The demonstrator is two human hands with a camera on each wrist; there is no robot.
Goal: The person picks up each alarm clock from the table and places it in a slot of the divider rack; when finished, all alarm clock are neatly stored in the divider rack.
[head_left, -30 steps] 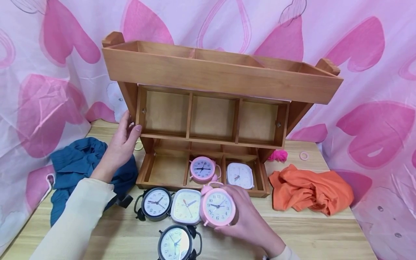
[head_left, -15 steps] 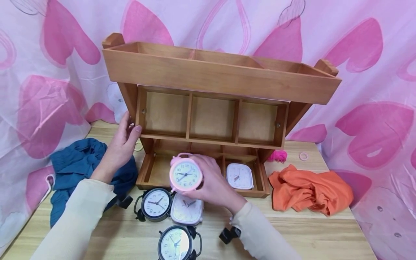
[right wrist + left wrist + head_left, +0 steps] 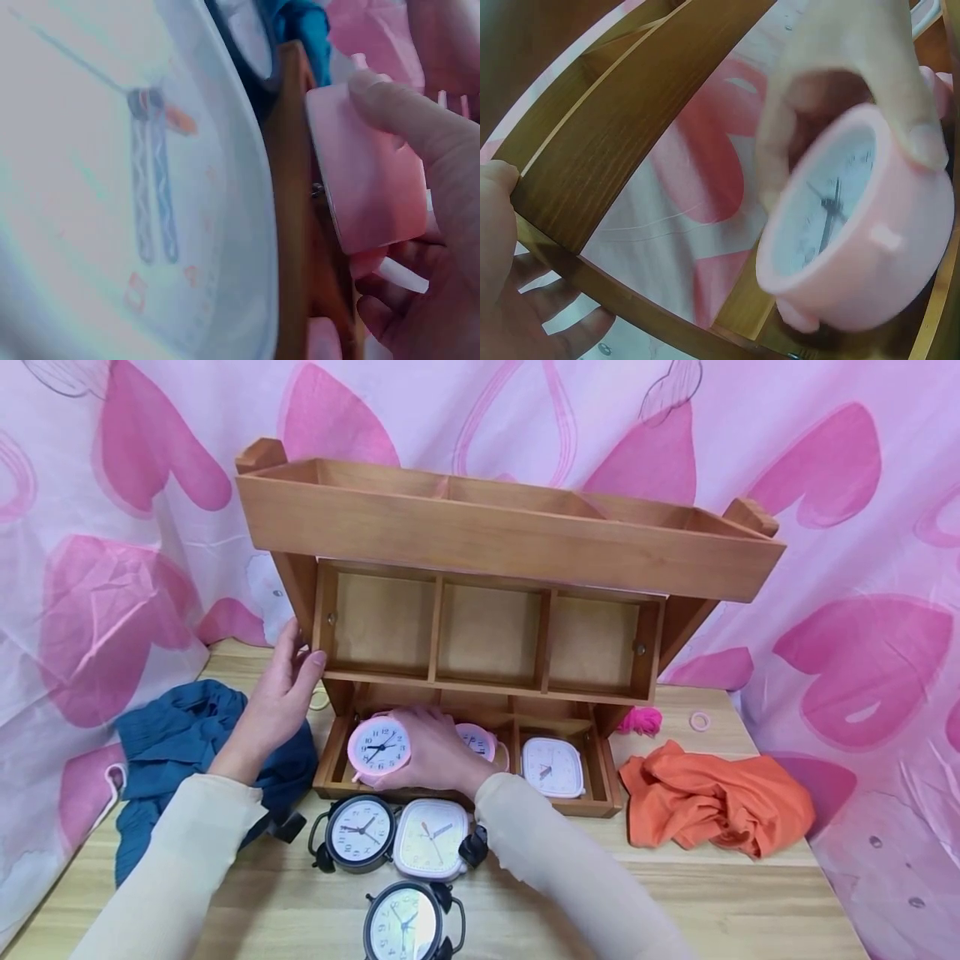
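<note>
My right hand (image 3: 435, 752) grips a pink twin-bell alarm clock (image 3: 379, 746) by its round body, over the left compartment of the lowest tray (image 3: 330, 774) of a wooden shelf (image 3: 510, 547). In the left wrist view this clock (image 3: 870, 232) is tilted, with thumb and fingers around its rim. Another pink alarm clock (image 3: 477, 742), partly behind my hand, lies in the middle compartment; a white square clock (image 3: 552, 767) lies in the right one. My left hand (image 3: 276, 702) holds the shelf's left side, thumb in front and fingers behind.
In front of the shelf lie a black alarm clock (image 3: 362, 832), a cream square clock (image 3: 429, 841) and another black alarm clock (image 3: 403, 923). Blue cloth (image 3: 176, 727) lies left, orange cloth (image 3: 712, 797) right. Pink yarn (image 3: 641, 720) and a pink ring (image 3: 700, 721) lie behind the orange cloth.
My right hand has carried the pink alarm clock from beside the cream clock up and leftward to the lowest tray's left compartment. My left hand has stayed on the shelf.
</note>
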